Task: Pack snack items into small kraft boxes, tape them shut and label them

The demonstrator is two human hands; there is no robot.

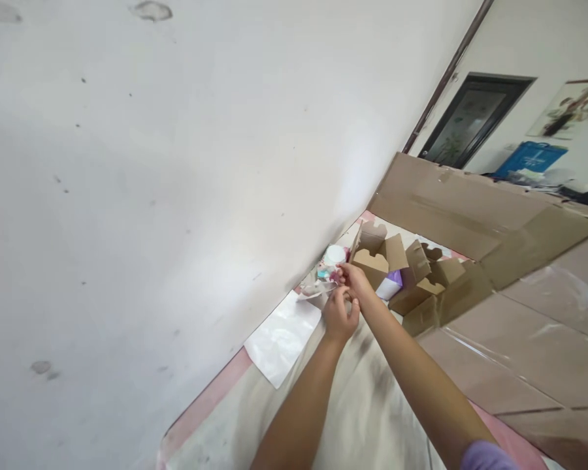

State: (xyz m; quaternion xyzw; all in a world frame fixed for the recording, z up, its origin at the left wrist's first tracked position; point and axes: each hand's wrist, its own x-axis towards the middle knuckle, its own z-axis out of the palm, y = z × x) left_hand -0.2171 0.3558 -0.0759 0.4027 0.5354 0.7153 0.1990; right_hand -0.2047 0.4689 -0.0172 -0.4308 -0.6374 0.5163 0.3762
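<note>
Close together, both my hands work at the far end of a light cloth surface. My left hand [340, 316] has its fingers curled inward; what they hold, if anything, is too small to name. Just above it, my right hand [353, 279] pinches its fingers near a colourful pile, and its contents are also hidden. A thin whitish strip [316, 294] ends beside my fingers; I cannot tell which hand touches it. Behind them stand a white round lid or roll [335, 254] and small pink and teal packets [323, 271]. A white plastic sheet [281, 333] lies flat to the left.
Two open cardboard boxes [372, 264] [428, 281] stand right of my hands, with a purple-and-white pack [390, 285] between them. A white wall [176, 196] borders the left. Taped cardboard panels [534, 326] border the right, and a blue case [532, 158] is beyond.
</note>
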